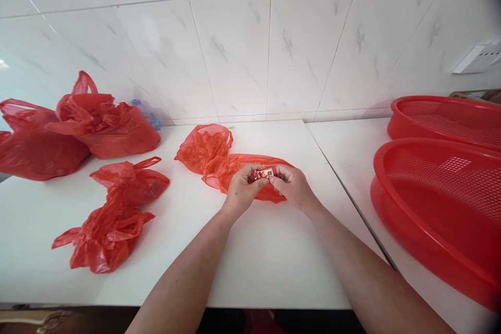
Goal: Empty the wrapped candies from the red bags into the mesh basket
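Between my two hands is a small wrapped candy (pixel 265 173) with a red and cream wrapper printed with red marks. My left hand (pixel 243 188) pinches its left end between thumb and fingers. At the other end, my right hand (pixel 294 187) closes on the wrapper with thumb and fingertips. Just beneath and behind both hands lies a thin red plastic bag (pixel 227 169), flattened on the white table (pixel 274 255). Another crumpled red bag (pixel 203 146) adjoins it at the back left. What these bags contain cannot be made out.
Full red bags (pixel 113 130) stand at the back left, with a blue-tinted plastic bottle (pixel 146 112) behind. Smaller knotted red bags (pixel 109 235) lie front left. Two red perforated baskets (pixel 391 209) occupy the right, past a table seam. A tiled wall (pixel 230 52) closes the back.
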Available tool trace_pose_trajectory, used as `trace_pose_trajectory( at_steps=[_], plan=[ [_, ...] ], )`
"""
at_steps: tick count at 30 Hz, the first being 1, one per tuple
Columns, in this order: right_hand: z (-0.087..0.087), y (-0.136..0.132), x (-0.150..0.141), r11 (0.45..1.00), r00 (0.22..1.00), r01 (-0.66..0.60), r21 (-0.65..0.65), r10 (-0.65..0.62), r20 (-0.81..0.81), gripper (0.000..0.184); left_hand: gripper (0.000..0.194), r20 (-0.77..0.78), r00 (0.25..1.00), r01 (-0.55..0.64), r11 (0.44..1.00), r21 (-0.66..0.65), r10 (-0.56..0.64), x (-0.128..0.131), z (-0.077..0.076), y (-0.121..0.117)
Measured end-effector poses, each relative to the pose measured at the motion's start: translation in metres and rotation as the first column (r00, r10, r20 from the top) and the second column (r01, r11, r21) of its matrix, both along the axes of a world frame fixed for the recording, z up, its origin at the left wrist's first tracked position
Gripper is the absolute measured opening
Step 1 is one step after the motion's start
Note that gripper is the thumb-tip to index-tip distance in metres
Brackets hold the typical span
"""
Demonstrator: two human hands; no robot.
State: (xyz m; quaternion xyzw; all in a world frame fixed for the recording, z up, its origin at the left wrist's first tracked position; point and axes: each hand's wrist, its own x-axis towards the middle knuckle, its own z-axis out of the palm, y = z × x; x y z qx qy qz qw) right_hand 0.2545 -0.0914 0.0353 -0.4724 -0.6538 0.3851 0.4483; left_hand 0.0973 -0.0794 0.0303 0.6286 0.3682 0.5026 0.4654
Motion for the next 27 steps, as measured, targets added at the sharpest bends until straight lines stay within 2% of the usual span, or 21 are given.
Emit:
trace_pose_trajectory(
  at_steps=[4,6,9,14,20,23,27],
  plan=[
    [0.002,-0.001,0.0,1.0,1.0,-0.003,-0.007,0.003,0.018,0.015,0.013,-0.202,0.977,-0.05,0.994,0.099,0.069,-0.001,0.005,-0.003],
    [0.003,-0.001,-0.001,1.0,1.0,0.002,0.001,-0.002,0.019,0.021,0.01,-0.25,0.965,-0.045,0.991,0.125,0.075,-0.002,0.008,-0.004],
    [0.004,-0.002,-0.002,1.0,1.0,0.006,0.006,-0.006,0.026,0.027,0.007,-0.255,0.965,-0.031,0.991,0.129,0.064,-0.003,0.012,-0.005],
    [0.003,-0.003,-0.002,1.0,1.0,-0.001,-0.015,0.001,0.019,0.024,0.007,-0.233,0.971,-0.033,0.995,0.093,0.053,-0.003,0.011,-0.005],
    [0.005,-0.002,0.0,0.997,0.999,-0.004,-0.078,0.001,-0.034,0.014,0.037,-0.176,0.982,-0.061,0.997,0.041,0.067,-0.001,0.003,-0.004],
    [0.007,-0.002,0.001,0.995,0.998,-0.023,-0.095,0.017,-0.055,0.015,0.03,-0.195,0.978,-0.054,0.993,0.106,0.074,-0.001,0.004,-0.004],
    [0.007,-0.002,0.001,0.997,0.998,-0.018,-0.078,0.014,-0.062,0.028,0.021,-0.272,0.958,-0.046,0.985,0.166,0.09,-0.002,0.006,-0.003]
  ],
)
